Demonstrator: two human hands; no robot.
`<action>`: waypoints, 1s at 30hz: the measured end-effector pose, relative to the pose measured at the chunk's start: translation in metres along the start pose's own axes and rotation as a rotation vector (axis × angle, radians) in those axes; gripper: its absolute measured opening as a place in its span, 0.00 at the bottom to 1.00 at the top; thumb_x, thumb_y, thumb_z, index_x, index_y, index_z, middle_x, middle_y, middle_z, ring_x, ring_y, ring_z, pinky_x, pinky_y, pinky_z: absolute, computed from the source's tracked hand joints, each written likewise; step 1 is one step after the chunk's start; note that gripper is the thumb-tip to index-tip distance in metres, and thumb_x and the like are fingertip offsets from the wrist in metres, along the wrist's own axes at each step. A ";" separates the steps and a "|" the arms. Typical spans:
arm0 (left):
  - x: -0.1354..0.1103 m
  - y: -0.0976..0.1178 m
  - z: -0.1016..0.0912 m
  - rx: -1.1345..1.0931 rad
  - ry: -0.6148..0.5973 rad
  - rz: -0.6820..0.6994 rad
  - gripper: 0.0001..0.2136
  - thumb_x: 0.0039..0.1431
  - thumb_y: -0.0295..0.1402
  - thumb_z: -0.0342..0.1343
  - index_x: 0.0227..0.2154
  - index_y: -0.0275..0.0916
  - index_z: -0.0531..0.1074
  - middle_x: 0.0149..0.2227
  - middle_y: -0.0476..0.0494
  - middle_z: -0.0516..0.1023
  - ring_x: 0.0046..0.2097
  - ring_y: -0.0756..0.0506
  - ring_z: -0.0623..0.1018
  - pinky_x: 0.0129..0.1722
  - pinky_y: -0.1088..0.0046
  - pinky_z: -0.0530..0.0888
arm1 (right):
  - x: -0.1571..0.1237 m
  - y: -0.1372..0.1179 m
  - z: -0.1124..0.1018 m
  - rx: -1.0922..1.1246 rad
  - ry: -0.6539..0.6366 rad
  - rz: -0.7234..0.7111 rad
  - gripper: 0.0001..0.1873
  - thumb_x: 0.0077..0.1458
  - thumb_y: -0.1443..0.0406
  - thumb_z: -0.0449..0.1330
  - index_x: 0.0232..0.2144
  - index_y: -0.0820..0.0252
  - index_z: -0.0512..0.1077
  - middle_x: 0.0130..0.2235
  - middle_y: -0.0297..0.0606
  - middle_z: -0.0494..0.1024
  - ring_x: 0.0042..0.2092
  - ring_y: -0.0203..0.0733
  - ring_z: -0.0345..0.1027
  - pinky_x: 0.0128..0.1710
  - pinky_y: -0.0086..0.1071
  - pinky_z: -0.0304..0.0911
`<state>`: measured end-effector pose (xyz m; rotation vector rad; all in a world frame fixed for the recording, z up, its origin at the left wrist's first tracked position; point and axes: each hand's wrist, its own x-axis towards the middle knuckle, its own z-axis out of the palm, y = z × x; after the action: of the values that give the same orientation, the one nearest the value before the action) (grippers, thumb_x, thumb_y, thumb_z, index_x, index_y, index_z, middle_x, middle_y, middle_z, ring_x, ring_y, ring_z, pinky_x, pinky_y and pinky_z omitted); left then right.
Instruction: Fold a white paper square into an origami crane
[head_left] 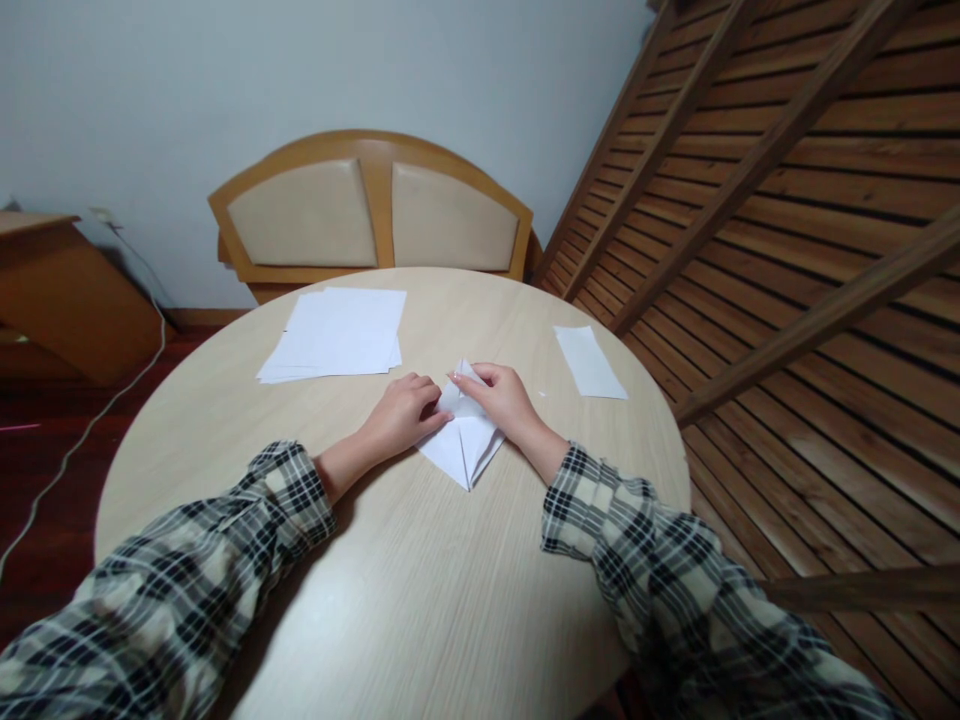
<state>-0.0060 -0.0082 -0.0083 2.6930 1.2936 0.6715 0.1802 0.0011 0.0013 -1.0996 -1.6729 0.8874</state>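
Observation:
A folded sheet of white paper (461, 445) lies on the round table (405, 590), its layers creased into a diamond shape with one point toward me. My left hand (405, 412) rests at its left edge, fingers curled and the thumb pressing on the paper. At the upper right, my right hand (501, 398) pinches the far part of the paper between thumb and fingers. Parts of the folds are hidden beneath both hands.
A stack of white paper sheets (341, 330) lies at the back left of the table. To the right is a white paper strip (590, 362). Behind stands a padded headboard (381, 205); slatted wood (795, 250) rises along the right.

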 end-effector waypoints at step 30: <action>0.000 0.000 0.000 -0.039 -0.004 0.004 0.13 0.61 0.37 0.56 0.23 0.39 0.64 0.29 0.44 0.70 0.34 0.43 0.68 0.36 0.65 0.65 | 0.005 -0.013 -0.012 0.172 0.014 -0.004 0.18 0.62 0.53 0.56 0.40 0.59 0.78 0.45 0.44 0.81 0.45 0.42 0.74 0.48 0.39 0.66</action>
<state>-0.0061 -0.0079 -0.0078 2.6650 1.2616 0.6846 0.1874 0.0028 0.0182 -0.9829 -1.5555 0.9996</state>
